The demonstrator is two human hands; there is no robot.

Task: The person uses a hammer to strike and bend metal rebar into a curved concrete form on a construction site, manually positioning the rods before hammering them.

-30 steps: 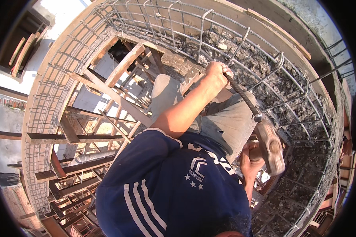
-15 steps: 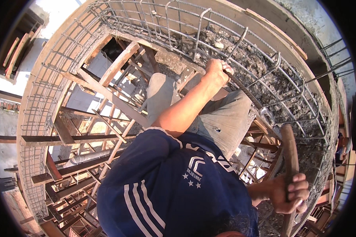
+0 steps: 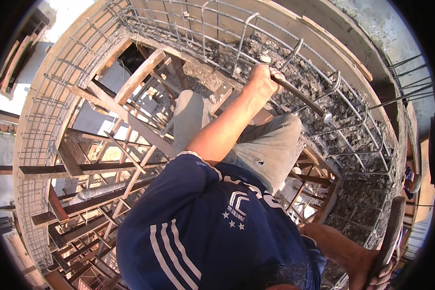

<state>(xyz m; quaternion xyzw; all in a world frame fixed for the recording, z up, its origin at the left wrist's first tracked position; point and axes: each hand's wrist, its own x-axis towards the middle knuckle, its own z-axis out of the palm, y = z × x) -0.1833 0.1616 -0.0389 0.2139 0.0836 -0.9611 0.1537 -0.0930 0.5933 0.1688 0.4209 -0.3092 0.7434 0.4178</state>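
My left hand (image 3: pixel 262 79) is closed round a dark steel chisel (image 3: pixel 302 100) inside the curved rebar cage (image 3: pixel 295 48). The chisel's bright, battered end points right over rough, broken concrete (image 3: pixel 355 99). Its other end is hidden at my fist. At the lower right, my right hand (image 3: pixel 372 273) is wrapped round a worn wooden handle (image 3: pixel 394 227) that rises above the fist, apart from the chisel. No tool head shows on the handle.
Curved formwork boards (image 3: pixel 319 36) edge the cage. Below left, timber props and beams (image 3: pixel 82 169) cross an open drop. My bent knees (image 3: pixel 280 140) are between the cage and the timbers. Loose bars (image 3: pixel 406 94) stick out at the far right.
My right hand has swung the wooden handle down and outward to the right, away from the cage. My left hand and the chisel have shifted slightly up.
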